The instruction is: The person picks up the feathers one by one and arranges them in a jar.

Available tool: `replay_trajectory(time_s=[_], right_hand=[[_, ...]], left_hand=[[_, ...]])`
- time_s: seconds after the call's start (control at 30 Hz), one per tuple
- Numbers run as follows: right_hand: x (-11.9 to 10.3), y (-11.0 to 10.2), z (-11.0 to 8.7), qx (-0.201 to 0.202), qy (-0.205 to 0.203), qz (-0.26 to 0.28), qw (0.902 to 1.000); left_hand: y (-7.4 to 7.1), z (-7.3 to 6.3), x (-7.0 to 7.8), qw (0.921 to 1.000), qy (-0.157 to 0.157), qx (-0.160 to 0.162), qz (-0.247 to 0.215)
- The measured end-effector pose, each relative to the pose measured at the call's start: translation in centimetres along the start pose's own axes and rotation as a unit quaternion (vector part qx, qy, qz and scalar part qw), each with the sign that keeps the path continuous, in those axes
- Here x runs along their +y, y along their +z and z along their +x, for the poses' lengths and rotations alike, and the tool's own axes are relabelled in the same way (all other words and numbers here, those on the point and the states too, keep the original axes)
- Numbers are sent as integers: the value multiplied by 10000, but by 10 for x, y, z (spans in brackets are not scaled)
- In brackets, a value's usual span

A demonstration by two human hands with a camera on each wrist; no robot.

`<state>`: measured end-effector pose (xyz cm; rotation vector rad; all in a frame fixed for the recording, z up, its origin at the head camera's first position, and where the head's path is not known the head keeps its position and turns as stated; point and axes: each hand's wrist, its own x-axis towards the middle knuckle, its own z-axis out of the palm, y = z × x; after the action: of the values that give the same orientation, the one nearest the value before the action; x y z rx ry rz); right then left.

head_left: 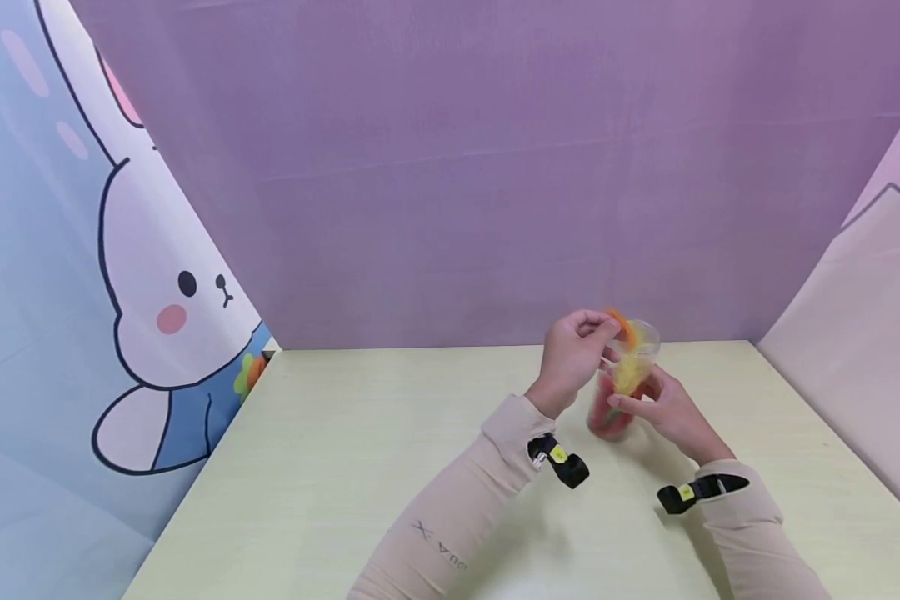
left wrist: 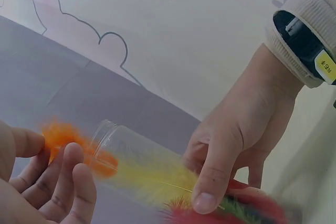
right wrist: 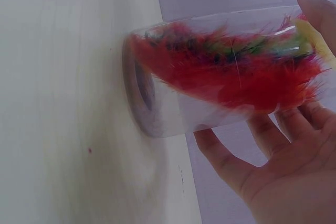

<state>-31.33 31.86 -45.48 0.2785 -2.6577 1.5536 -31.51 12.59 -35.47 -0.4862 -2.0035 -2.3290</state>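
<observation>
A tall clear plastic jar with an open mouth leans slightly in the head view. My right hand grips its side, fingers and thumb around the wall. Red feathers fill the lower part, with green feathers among them. A yellow feather stands higher inside, near the mouth. Between the thumb and fingers of my left hand an orange feather is pinched, its lower part at the jar's mouth. Whether the jar's base touches the table cannot be told.
The pale yellow table runs back to a purple cloth backdrop. On the left hangs a blue cloth with a printed white rabbit. A pale printed cloth borders the right side.
</observation>
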Motion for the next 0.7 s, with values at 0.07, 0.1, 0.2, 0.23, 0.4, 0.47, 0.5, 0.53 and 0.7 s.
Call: replay_trajectory(time_s=[0.07, 0.1, 0.2, 0.23, 0.4, 0.47, 0.5, 0.53, 0.7], right_hand=[[0, 0, 0, 24, -11, -18, 10000], [0, 0, -1, 27, -27, -17, 10000], [0, 0, -1, 7, -73, -5, 10000], [1, 0, 0, -7, -75, -3, 10000], [2, -4, 7, -87, -103, 13, 9999], [2, -5, 9, -92, -116, 9, 9999], [3, -6, 11, -92, -127, 6, 9999], [3, -7, 12, -92, -133, 6, 9999], [3, -11, 18, -111, -84, -45, 9999]], left_hand=[[1, -1, 1, 10000, -18, 1, 35], [2, -1, 1, 10000, -16, -18, 40], [2, -1, 3, 9998, 29, -117, 126], [2, 0, 4, 9997, 63, -143, 164], [-3, 7, 3, 9992, 225, -237, 239], [-7, 10, 0, 9991, 286, -201, 242], [-9, 11, -1, 9991, 309, -175, 246], [-11, 12, -3, 9990, 319, -130, 268], [-21, 16, -15, 9987, 196, 158, 437]])
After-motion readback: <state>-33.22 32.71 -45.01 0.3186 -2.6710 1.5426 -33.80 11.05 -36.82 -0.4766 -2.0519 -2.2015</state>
